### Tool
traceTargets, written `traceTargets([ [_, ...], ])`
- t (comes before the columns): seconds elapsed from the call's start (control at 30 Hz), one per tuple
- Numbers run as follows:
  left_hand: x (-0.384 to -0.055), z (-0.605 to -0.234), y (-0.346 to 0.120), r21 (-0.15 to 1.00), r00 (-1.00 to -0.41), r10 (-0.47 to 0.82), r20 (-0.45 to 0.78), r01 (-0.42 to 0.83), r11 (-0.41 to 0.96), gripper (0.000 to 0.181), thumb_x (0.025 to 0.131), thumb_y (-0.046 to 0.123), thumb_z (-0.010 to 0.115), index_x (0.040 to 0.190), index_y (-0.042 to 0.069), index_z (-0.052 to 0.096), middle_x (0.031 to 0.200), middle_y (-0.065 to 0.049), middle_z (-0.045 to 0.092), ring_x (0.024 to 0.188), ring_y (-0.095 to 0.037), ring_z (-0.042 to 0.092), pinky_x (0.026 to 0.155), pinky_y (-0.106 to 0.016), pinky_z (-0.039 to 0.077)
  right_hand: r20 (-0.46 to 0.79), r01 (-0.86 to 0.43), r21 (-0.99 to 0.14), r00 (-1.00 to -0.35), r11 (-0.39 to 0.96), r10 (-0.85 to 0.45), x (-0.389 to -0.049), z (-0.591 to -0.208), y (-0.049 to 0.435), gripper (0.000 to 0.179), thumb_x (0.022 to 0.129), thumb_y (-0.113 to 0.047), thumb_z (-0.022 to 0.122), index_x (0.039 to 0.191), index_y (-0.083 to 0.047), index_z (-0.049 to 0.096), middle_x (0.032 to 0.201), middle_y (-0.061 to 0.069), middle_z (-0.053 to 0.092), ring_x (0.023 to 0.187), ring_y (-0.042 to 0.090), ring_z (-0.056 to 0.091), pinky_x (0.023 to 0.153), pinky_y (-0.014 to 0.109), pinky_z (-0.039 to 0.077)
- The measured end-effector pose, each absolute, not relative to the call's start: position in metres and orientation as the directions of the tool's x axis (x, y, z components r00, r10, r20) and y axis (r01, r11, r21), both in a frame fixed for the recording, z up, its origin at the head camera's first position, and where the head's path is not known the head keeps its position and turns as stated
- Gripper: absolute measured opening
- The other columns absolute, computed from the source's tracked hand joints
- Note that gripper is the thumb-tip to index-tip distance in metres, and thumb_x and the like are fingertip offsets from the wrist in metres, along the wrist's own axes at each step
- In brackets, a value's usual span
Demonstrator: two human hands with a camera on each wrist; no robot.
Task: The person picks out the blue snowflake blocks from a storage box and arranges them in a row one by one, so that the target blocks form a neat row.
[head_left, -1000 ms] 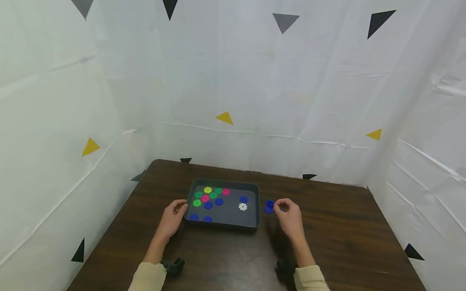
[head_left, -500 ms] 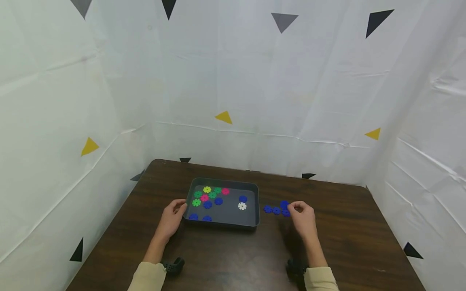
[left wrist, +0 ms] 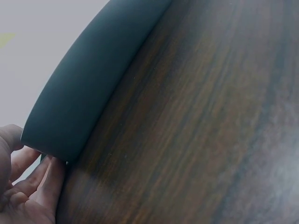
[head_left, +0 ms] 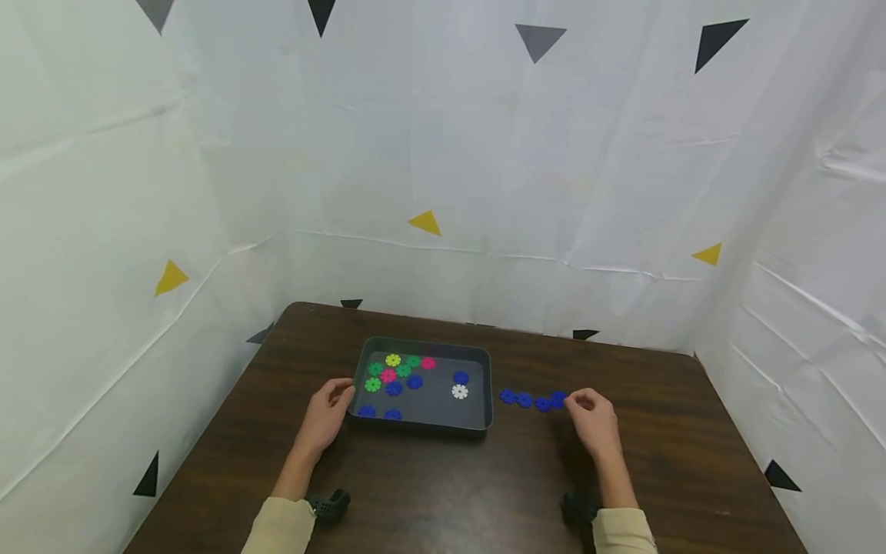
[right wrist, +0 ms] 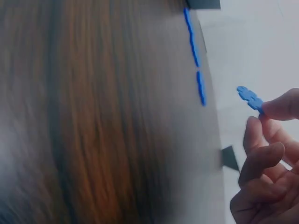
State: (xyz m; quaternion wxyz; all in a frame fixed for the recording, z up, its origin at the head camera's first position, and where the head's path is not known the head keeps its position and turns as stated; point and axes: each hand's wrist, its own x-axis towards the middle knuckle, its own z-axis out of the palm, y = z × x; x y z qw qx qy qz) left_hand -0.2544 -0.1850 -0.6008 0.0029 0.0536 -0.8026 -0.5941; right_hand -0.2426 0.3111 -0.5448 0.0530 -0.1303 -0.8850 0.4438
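Observation:
My right hand [head_left: 597,422] pinches a blue flower-shaped plastic disc [right wrist: 250,98] between thumb and index finger, raised over the table in the right wrist view. In the head view it is at the right end of a row of three similar blue discs [head_left: 524,400], which lie flat right of a dark grey tray [head_left: 432,406]. My left hand [head_left: 325,415] holds the tray's near left corner. Thumb at the rim and fingers against the outer wall show in the left wrist view. Inside the tray are several loose discs: green, yellow, pink, blue and a white disc [head_left: 460,392].
The brown wood-grain table [head_left: 443,477] has its far edge close behind the tray. White sheeting [head_left: 484,154] with black, grey and yellow triangles hangs around it. A dark wrist device [head_left: 331,506] sits at the left cuff, with another [head_left: 578,508] at the right.
My right hand has moved rightward with the blue disc. Discs earlier bunched under it now show as a row beside the tray. My left hand stays at the tray corner.

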Motion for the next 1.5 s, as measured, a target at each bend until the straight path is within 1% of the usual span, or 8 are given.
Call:
traceTargets([
  [0.2,-0.255,-0.598,-0.185,0.952,-0.995,-0.090,-0.053,-0.077,0.296,0.043,0.114,0.034,0.056,0.148,0.008,0.058,0.157,-0.019,0.056,0.147,-0.041,0.053,0.121,-0.063,0.042,-0.108,0.225,-0.811,-0.965,0.540,0.241,-0.251,-0.553,0.328,0.033,0.105,-0.023,0.063,0.115,0.007,0.072,0.092,0.010,0.078,0.092,0.019,0.065,0.079,0.030,0.046],
  [0.33,-0.256,-0.599,-0.184,0.952,-0.994,-0.091,-0.061,-0.085,0.294,0.042,0.114,0.034,0.056,0.148,0.009,0.059,0.156,-0.019,0.057,0.146,-0.040,0.053,0.121,-0.062,0.042,-0.183,0.275,-0.806,-0.958,0.525,0.221,-0.255,-0.554,0.337,0.038,0.106,-0.024,0.061,0.116,0.011,0.071,0.086,0.007,0.075,0.073,0.015,0.056,0.066,0.029,0.044],
  [0.47,-0.256,-0.601,-0.184,0.952,-0.994,-0.089,-0.066,-0.089,0.291,0.042,0.114,0.035,0.056,0.147,0.009,0.059,0.156,-0.018,0.058,0.147,-0.040,0.053,0.122,-0.061,0.042,-0.218,0.287,-0.800,-0.957,0.526,0.191,-0.261,-0.556,0.343,0.037,0.104,-0.022,0.061,0.114,0.012,0.071,0.078,0.003,0.069,0.056,0.012,0.048,0.055,0.028,0.042],
  [0.6,-0.255,-0.601,-0.184,0.953,-0.995,-0.082,-0.052,-0.074,0.295,0.043,0.114,0.035,0.056,0.147,0.008,0.059,0.154,-0.020,0.059,0.146,-0.041,0.054,0.120,-0.062,0.043,-0.226,0.285,-0.776,-0.959,0.563,0.173,-0.265,-0.558,0.343,0.034,0.104,-0.022,0.061,0.106,0.010,0.072,0.075,0.001,0.065,0.058,0.012,0.049,0.057,0.029,0.043],
  [0.73,-0.257,-0.600,-0.184,0.953,-0.996,-0.079,-0.032,-0.054,0.298,0.042,0.114,0.033,0.055,0.147,0.007,0.059,0.152,-0.020,0.061,0.145,-0.041,0.055,0.120,-0.061,0.044,-0.227,0.285,-0.756,-0.959,0.590,0.172,-0.267,-0.554,0.340,0.033,0.105,-0.023,0.062,0.102,0.008,0.073,0.078,0.003,0.066,0.064,0.014,0.052,0.061,0.030,0.045],
  [0.93,-0.256,-0.600,-0.184,0.952,-0.996,-0.085,-0.038,-0.062,0.299,0.042,0.114,0.033,0.056,0.147,0.007,0.059,0.152,-0.020,0.061,0.144,-0.040,0.056,0.120,-0.060,0.044,-0.237,0.284,-0.746,-0.958,0.602,0.158,-0.266,-0.547,0.338,0.036,0.107,-0.023,0.061,0.111,0.011,0.070,0.084,0.008,0.070,0.066,0.016,0.055,0.063,0.032,0.048],
  [1.17,-0.255,-0.602,-0.184,0.953,-0.995,-0.089,-0.044,-0.068,0.296,0.042,0.114,0.034,0.056,0.147,0.008,0.059,0.153,-0.019,0.060,0.145,-0.040,0.056,0.119,-0.061,0.045,-0.243,0.289,-0.766,-0.957,0.575,0.159,-0.268,-0.550,0.342,0.037,0.108,-0.027,0.061,0.114,0.009,0.068,0.080,0.003,0.069,0.060,0.014,0.055,0.061,0.032,0.048],
  [1.5,-0.254,-0.603,-0.184,0.950,-0.995,-0.091,-0.051,-0.076,0.302,0.043,0.114,0.035,0.055,0.148,0.009,0.058,0.155,-0.018,0.059,0.146,-0.040,0.054,0.119,-0.061,0.045,-0.235,0.292,-0.789,-0.956,0.540,0.174,-0.267,-0.554,0.343,0.039,0.108,-0.030,0.059,0.115,0.008,0.067,0.078,-0.001,0.069,0.061,0.014,0.057,0.062,0.032,0.046],
])
